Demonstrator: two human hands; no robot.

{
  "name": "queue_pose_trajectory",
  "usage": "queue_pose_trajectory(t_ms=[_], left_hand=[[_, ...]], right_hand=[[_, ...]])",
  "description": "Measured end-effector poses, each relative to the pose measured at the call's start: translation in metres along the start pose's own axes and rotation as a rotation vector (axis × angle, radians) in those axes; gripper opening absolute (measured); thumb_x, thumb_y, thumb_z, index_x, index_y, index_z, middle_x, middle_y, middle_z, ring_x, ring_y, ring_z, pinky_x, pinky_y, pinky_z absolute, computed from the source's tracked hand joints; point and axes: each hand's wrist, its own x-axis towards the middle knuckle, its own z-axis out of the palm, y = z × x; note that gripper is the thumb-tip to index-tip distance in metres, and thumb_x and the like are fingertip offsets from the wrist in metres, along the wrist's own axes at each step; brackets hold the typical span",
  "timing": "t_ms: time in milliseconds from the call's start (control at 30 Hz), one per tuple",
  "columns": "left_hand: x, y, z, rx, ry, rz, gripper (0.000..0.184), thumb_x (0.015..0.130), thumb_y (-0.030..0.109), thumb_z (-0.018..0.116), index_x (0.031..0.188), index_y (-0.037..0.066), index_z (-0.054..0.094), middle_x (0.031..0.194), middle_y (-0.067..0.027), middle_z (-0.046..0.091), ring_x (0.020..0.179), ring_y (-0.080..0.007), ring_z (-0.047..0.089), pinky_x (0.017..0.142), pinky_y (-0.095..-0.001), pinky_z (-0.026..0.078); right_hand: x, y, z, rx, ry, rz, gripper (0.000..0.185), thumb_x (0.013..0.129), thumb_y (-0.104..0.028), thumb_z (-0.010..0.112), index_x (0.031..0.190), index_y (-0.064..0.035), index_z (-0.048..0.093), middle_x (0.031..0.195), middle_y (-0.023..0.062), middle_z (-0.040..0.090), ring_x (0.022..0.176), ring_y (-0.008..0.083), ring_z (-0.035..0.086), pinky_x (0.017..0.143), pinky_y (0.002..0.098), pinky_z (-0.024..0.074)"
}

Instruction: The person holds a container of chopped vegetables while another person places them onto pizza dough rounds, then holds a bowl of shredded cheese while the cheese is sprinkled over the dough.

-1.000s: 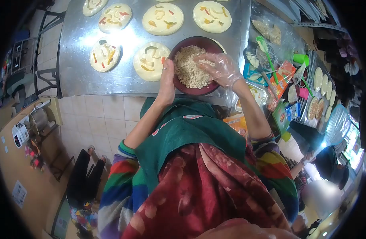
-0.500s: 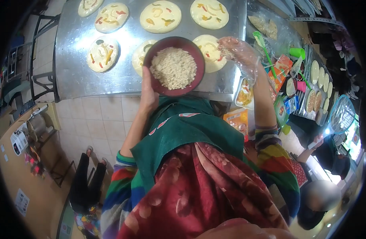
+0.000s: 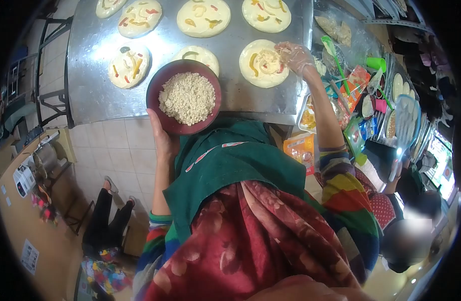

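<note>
Left hand [image 3: 162,138] clasps maroon bowl [image 3: 154,93] of crumbs [image 3: 188,99], near edge of bench [image 3: 240,103]. Right hand [image 3: 296,59] bunched at near-right dough round [image 3: 250,75]; cannot tell if pinching crumbs. Best: scatter low, evenly.

A bakery kitchen, right there before me: topped dough rounds [image 3: 204,17] dotted a metal table [image 3: 105,108], a bowl [image 3: 154,85] held pale crumbs [image 3: 187,98], the worker wore a green apron [image 3: 235,158], and a food packet [image 3: 299,149] sat near pale floor tiles [image 3: 110,150]!

Maroon bowl [image 3: 154,94] farther left, crumbs [image 3: 268,60] now on the near right dough round [image 3: 263,81]
</note>
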Motion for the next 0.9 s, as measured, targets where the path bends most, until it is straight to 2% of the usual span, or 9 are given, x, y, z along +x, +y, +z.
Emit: queue_pose_trajectory(t_ms=[33, 233, 333, 433, 633, 733, 833, 900], left_hand=[[-0.002, 0.001, 0.000, -0.002, 0.004, -0.005, 0.073, 0.094, 0.061, 0.033, 0.142, 0.007, 0.028, 0.142, -0.0108, 0.039, 0.129, -0.0253, 0.040, 0.106, -0.0430, 0.035], [-0.009, 0.004, 0.001, -0.014, 0.029, -0.015, 0.072, 0.094, 0.061, 0.034, 0.142, 0.007, 0.029, 0.142, -0.0108, 0.039, 0.129, -0.0257, 0.040, 0.106, -0.0435, 0.035], [-0.010, 0.004, -0.001, -0.018, 0.024, -0.004, 0.072, 0.094, 0.061, 0.034, 0.142, 0.007, 0.029, 0.142, -0.0107, 0.039, 0.129, -0.0257, 0.040, 0.106, -0.0436, 0.035], [-0.010, 0.005, -0.003, -0.033, 0.019, -0.011, 0.072, 0.094, 0.060, 0.034, 0.142, 0.007, 0.029, 0.142, -0.0105, 0.039, 0.129, -0.0256, 0.040, 0.106, -0.0435, 0.035], [-0.010, 0.009, -0.011, -0.042, 0.026, -0.020, 0.072, 0.094, 0.061, 0.033, 0.142, 0.007, 0.030, 0.142, -0.0101, 0.039, 0.129, -0.0253, 0.040, 0.106, -0.0433, 0.034], [-0.009, 0.012, -0.018, -0.031, 0.014, -0.030, 0.074, 0.094, 0.061, 0.033, 0.143, 0.007, 0.028, 0.143, -0.0103, 0.037, 0.130, -0.0249, 0.038, 0.108, -0.0425, 0.032], [-0.006, 0.016, -0.026, -0.034, -0.020, -0.044, 0.076, 0.094, 0.062, 0.032, 0.144, 0.005, 0.024, 0.145, -0.0108, 0.034, 0.133, -0.0245, 0.034, 0.110, -0.0411, 0.027], [-0.003, 0.019, -0.034, -0.018, -0.026, -0.048, 0.076, 0.094, 0.062, 0.032, 0.144, 0.005, 0.023, 0.145, -0.0108, 0.033, 0.133, -0.0246, 0.034, 0.110, -0.0411, 0.027]], right_hand=[[0.001, 0.003, 0.002, 0.007, 0.047, -0.064, 0.022, 0.081, -0.015, 0.062, 0.102, -0.0114, 0.067, 0.085, 0.0117, 0.067, 0.067, 0.0181, 0.062, 0.064, 0.0313, 0.0507], [-0.008, -0.039, -0.005, 0.009, -0.047, 0.181, 0.024, 0.082, -0.013, 0.059, 0.105, -0.0125, 0.066, 0.099, 0.0124, 0.067, 0.085, 0.0244, 0.065, 0.076, 0.0335, 0.0508], [0.002, -0.025, 0.012, -0.205, 0.083, -0.108, 0.023, 0.085, -0.015, 0.056, 0.105, -0.0120, 0.065, 0.105, 0.0136, 0.066, 0.093, 0.0273, 0.064, 0.081, 0.0360, 0.0502], [0.014, -0.019, 0.027, -0.215, 0.158, -0.196, 0.023, 0.085, -0.017, 0.057, 0.104, -0.0084, 0.066, 0.105, 0.0126, 0.066, 0.093, 0.0257, 0.064, 0.082, 0.0335, 0.0502], [0.017, -0.021, 0.064, -0.026, 0.215, -0.131, 0.015, 0.087, -0.011, 0.061, 0.099, -0.0039, 0.065, 0.096, 0.0108, 0.067, 0.088, 0.0221, 0.063, 0.078, 0.0289, 0.0499], [0.006, -0.027, 0.068, -0.101, 0.198, -0.233, 0.011, 0.086, -0.008, 0.063, 0.095, -0.0024, 0.064, 0.094, 0.0103, 0.066, 0.086, 0.0203, 0.062, 0.077, 0.0266, 0.0492], [0.004, -0.024, 0.068, 0.016, 0.202, -0.211, 0.016, 0.087, -0.012, 0.060, 0.101, -0.0058, 0.065, 0.098, 0.0103, 0.066, 0.088, 0.0207, 0.062, 0.079, 0.0278, 0.0492], [0.010, -0.030, 0.052, -0.087, 0.107, -0.057, 0.021, 0.088, -0.013, 0.058, 0.107, -0.0101, 0.064, 0.100, 0.0091, 0.066, 0.090, 0.0193, 0.062, 0.081, 0.0286, 0.0495]])
